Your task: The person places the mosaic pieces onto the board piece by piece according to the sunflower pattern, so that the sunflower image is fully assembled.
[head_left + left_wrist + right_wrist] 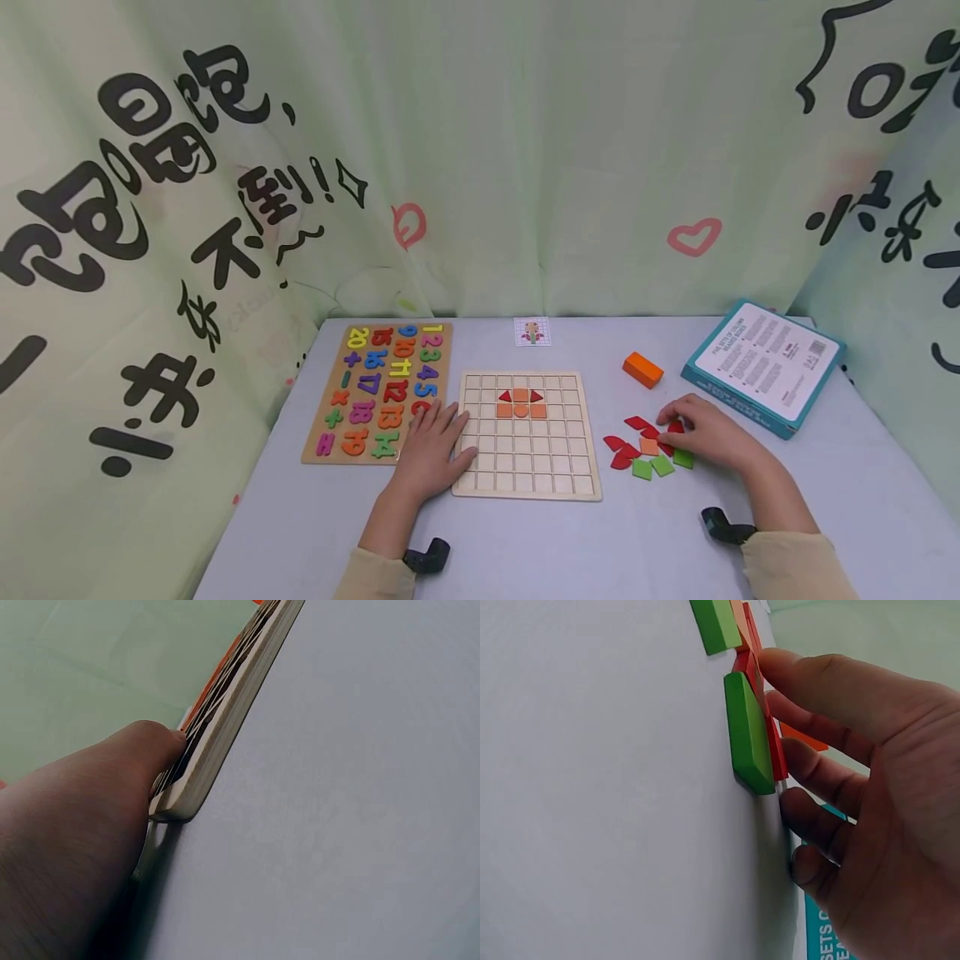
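Observation:
My left hand (429, 446) rests with spread fingers across the left edge of a wooden grid board (525, 477), its thumb (161, 742) on the board's near corner. Orange squares (504, 411), red triangles (536, 396) and an orange round piece (521, 411) sit in the board's upper cells. To the right, my right hand (705, 429) bends over a loose group of red pieces (637, 422), green squares (663, 465) and an orange square (648, 447). Its thumb (780, 664) and forefinger reach red pieces beside a green piece (746, 735); no piece is visibly lifted.
A board of coloured numbers (315, 450) lies at the left, partly under my left fingers. Behind the grid board is a small picture card (532, 332). An orange block (642, 370) and a teal box (765, 367) lie at the back right, before a printed curtain (600, 167).

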`<state>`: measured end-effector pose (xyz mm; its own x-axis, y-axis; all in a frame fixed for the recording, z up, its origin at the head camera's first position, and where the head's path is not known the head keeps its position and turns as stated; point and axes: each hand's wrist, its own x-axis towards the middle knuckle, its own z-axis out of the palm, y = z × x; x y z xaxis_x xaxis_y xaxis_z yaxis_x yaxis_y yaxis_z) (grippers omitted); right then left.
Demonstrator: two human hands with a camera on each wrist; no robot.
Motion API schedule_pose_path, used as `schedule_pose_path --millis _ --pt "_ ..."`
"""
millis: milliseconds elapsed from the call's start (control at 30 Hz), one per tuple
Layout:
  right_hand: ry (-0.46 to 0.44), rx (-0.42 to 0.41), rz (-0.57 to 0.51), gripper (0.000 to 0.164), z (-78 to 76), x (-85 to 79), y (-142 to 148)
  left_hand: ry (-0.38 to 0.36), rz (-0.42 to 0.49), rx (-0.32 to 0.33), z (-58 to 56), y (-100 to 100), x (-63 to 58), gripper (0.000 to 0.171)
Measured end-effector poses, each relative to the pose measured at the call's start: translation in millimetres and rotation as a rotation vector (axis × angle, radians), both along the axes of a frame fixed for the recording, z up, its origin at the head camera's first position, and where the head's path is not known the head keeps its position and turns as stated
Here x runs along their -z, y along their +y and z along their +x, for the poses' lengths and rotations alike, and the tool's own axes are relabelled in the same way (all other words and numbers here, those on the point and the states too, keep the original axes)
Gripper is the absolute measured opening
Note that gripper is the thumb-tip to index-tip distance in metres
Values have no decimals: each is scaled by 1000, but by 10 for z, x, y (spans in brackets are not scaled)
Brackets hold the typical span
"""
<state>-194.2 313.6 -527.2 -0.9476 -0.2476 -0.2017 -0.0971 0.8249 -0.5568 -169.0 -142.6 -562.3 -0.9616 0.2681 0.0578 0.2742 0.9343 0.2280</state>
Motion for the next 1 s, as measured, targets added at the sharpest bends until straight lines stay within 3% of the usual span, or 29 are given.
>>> schedule_pose_path --millis 767,1000 --pt "-30 42 -8 29 -36 -8 -42 7 1 4 -12 -5 41 66" --pt "-28 46 -15 39 -24 -21 -69 4 3 5 -8 -8 31 67"
